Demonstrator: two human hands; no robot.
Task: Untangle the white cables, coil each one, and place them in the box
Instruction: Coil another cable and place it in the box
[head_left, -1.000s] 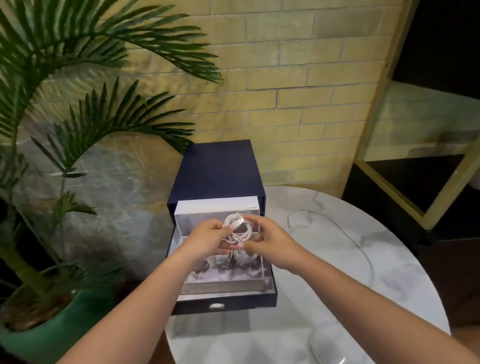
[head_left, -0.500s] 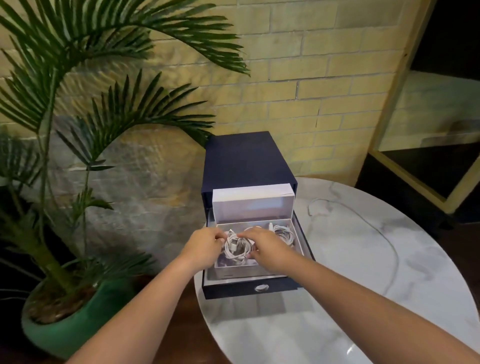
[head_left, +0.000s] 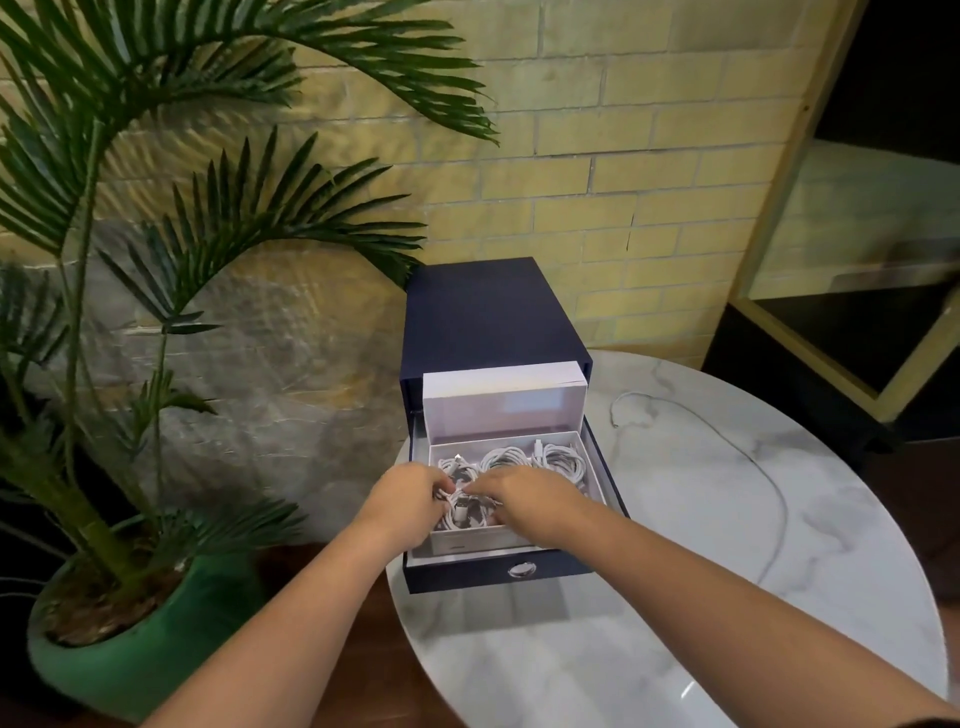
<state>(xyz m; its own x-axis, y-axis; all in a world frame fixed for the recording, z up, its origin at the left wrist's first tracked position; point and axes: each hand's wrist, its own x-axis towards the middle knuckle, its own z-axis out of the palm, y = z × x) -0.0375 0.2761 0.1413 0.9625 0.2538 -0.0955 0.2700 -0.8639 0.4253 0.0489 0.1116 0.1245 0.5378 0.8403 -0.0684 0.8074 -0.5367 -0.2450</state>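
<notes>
A: The fingers first. What are they doing?

B: The left hand has its fingers curled on a coiled cable, pinching a strand at the coil's left edge. The right hand bends its fingers down over the same coil from the other side. Both grip it, low inside the white box.

A: And around them, biggest first?

B: Far beyond the fingers is a yellow brick wall. Well to their left stands a palm in a green pot. Below them and off to the right is a round marble counter. Just behind them stands a navy drawer case with its drawer pulled out toward the person. The white box sits in that drawer, and its lid is propped upright at the back.

A: Other cables?

B: More white coils lie in the box just past the fingers, side by side. One loose cable trails over the counter, well to their right.

A: Any writing?

B: There is a small grey mark on the box's front wall, beneath the fingers, too small to read. Lower still, a metal ring pull sits on the drawer front.
</notes>
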